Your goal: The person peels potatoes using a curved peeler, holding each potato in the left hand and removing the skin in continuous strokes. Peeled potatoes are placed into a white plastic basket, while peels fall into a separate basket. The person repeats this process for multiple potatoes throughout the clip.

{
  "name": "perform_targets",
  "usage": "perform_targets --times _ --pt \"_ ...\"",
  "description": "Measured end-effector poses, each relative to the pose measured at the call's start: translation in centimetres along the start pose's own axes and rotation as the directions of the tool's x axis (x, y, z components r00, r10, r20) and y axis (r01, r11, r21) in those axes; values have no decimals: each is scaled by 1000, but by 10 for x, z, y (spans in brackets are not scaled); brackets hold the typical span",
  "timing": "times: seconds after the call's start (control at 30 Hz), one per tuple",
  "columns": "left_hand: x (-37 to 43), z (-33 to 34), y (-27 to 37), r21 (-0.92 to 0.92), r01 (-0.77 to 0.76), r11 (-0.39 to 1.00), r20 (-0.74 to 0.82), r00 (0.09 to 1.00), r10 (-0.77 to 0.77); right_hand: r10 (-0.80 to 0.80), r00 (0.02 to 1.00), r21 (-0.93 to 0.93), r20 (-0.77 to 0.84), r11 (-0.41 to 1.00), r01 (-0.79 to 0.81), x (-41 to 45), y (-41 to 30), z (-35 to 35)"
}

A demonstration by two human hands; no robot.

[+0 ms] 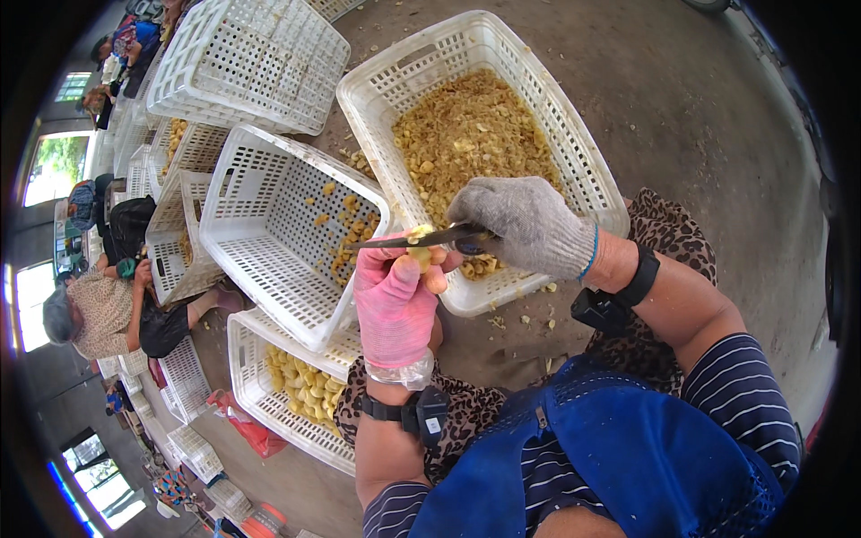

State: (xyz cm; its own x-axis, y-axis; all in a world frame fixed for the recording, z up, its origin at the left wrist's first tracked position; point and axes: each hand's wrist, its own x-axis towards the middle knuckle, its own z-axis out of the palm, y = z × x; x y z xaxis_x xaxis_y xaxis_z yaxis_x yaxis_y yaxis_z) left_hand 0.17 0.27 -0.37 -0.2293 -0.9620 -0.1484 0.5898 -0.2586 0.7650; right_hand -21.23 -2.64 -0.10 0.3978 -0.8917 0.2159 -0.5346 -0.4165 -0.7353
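Note:
My left hand (397,302), in a pink glove with some bare fingertips, pinches a small yellow mushroom-like piece (420,257). My right hand (521,225) wears a grey knit glove and grips a dark-bladed cutting tool (437,237). Its blade lies across the top of the piece, where a pale yellow scrap shows. Whether the tool is a knife or scissors is unclear. Beneath both hands stands a white perforated plastic crate (585,141) heaped with yellow-brown trimmings (477,134). A second white crate (269,202) to the left holds scattered yellow pieces (353,228).
A lower crate (249,376) with larger yellow pieces (306,387) sits partly under the second crate. Stacked crates (249,60) rise at upper left. A red plastic bag (252,427) lies on the concrete floor (672,121). Another person (101,309) sits among crates at left.

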Motion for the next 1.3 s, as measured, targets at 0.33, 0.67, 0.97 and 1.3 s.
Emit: perform_targets --times 0.33,0.67,0.97,1.3 --pt "4 9 10 97 100 990 -46 994 -96 304 951 294 63 905 -308 3 3 -24" --pt "6 18 3 98 267 959 105 955 -276 313 932 576 183 734 -360 5 12 -21" --pt "0 8 -2 98 220 971 56 972 -226 528 822 634 214 565 -528 8 -8 -32" --pt "3 20 -3 312 290 905 40 947 -317 436 893 547 111 723 -422 11 -4 -21"
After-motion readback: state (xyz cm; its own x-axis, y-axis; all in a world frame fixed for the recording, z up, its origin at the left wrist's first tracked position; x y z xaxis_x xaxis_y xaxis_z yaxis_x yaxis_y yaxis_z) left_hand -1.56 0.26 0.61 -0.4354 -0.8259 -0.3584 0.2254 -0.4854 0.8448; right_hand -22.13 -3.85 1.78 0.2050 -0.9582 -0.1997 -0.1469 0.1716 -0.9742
